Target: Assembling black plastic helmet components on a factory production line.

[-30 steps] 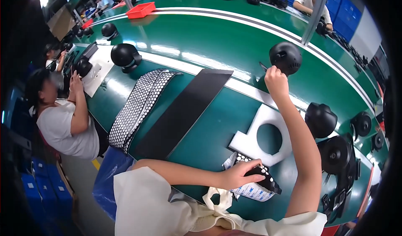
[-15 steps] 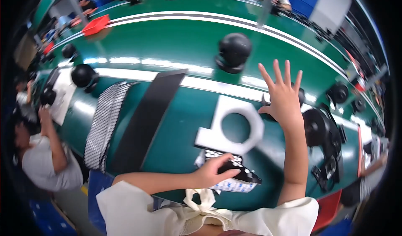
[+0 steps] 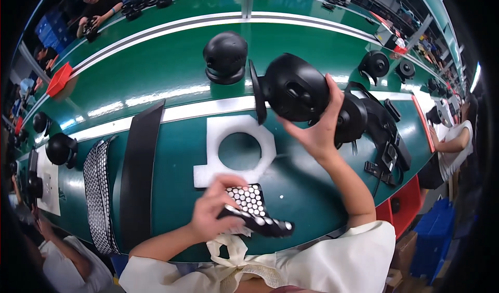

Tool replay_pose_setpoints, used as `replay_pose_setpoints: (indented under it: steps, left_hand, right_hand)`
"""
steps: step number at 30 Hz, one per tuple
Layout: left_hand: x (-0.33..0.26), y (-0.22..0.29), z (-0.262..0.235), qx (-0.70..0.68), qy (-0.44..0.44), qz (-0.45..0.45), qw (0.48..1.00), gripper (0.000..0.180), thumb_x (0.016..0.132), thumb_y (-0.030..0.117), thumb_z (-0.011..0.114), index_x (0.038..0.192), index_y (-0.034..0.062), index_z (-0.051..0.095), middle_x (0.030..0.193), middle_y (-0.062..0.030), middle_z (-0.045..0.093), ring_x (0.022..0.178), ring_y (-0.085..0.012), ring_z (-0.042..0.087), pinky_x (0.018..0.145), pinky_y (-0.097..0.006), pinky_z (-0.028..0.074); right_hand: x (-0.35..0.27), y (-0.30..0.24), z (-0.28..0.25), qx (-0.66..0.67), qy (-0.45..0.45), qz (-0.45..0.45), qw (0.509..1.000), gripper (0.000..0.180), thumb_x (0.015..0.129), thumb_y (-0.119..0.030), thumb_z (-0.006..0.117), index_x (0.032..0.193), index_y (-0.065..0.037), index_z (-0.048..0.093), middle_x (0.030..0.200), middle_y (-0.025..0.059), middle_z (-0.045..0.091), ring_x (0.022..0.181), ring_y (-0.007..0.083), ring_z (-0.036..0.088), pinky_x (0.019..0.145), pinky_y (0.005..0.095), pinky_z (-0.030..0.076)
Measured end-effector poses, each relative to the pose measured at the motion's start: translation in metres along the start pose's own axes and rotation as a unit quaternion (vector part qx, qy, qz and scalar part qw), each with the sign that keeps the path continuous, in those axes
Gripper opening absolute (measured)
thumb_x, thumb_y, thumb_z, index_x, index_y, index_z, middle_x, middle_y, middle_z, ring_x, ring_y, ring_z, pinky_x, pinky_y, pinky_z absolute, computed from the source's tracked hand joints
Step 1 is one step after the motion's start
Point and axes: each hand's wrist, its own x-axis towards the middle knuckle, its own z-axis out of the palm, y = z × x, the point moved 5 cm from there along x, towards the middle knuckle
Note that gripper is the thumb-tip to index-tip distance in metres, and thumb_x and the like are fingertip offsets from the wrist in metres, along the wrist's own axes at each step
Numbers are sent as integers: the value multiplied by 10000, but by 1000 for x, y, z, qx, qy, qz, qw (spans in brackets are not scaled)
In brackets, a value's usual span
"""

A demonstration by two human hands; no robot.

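Observation:
My right hand (image 3: 318, 134) grips a round black plastic housing (image 3: 296, 87) with a flared disc-like base on its left side. It is held up over the far right part of the bench, thumb below and fingers behind its right side. My left hand (image 3: 213, 207), slightly blurred, is closed at the left edge of a bent black sheet (image 3: 249, 199) covered with round white dots. Between the hands and the conveyor lies a white foam block (image 3: 266, 142) with a large round hole. A second black round housing (image 3: 225, 56) stands upright on the green conveyor.
At left lie a long black strip (image 3: 139, 173) and dotted sheets (image 3: 97, 194). More black housings (image 3: 61, 150) stand beyond them. Black parts with cables (image 3: 387, 147) crowd the right side. A red bin (image 3: 408, 204) is below the bench's right edge. Co-workers sit around.
My right hand, spread and holding nothing before, now holds a black housing raised off the bench. My left hand has shifted on the dotted sheet, which now shows more dots. The view has turned right.

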Motion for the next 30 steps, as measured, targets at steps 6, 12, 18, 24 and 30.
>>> replay_pose_setpoints:
  steps: [6, 12, 18, 24, 30]
  left_hand:
    - [-2, -2, -38, 5, 250, -2, 968, 152, 682, 131, 553, 772, 26, 490, 1394, -228, 102, 1282, -381, 149, 1013, -479, 131]
    - [-4, -2, -36, -13, 280, -70, 957, 204, 793, 173, 516, 816, -16, 444, 1361, -244, 188, 1163, -269, 366, 972, -346, 242]
    - [-4, 14, -10, 108, 254, -56, 960, 187, 802, 146, 528, 832, -8, 426, 1352, -290, 150, 1247, -411, 197, 995, -485, 173]
    - [7, 40, -14, 343, 203, -41, 916, 150, 763, 98, 548, 775, 2, 433, 1099, -186, 410, 877, -210, 415, 830, -327, 311]
    - [-2, 28, -8, 147, 196, -63, 967, 196, 813, 0, 494, 923, 19, 332, 967, -143, 550, 803, -88, 491, 729, -211, 405]
  right_hand:
    - [-52, -1, 65, 504, -129, 315, 794, 909, 572, -158, 796, 1229, -20, 184, 1142, 143, 363, 1060, 227, 425, 888, 340, 386]
    - [-44, -3, 65, 192, -298, 80, 932, 975, 518, -309, 795, 1230, -24, 192, 1161, 209, 381, 1189, 352, 311, 997, 442, 225]
    - [-52, 21, 63, 144, -354, -10, 924, 1060, 552, -330, 762, 1331, -22, 114, 1185, 151, 419, 1201, 295, 347, 1035, 486, 116]
    - [-27, -5, 5, -201, -469, -4, 860, 320, 702, -194, 640, 917, 8, 516, 787, 139, 577, 726, 299, 578, 658, 357, 461]
    - [1, -83, -23, 166, -295, -11, 941, 299, 684, -145, 687, 911, 5, 564, 776, 123, 580, 639, 251, 560, 576, 304, 446]
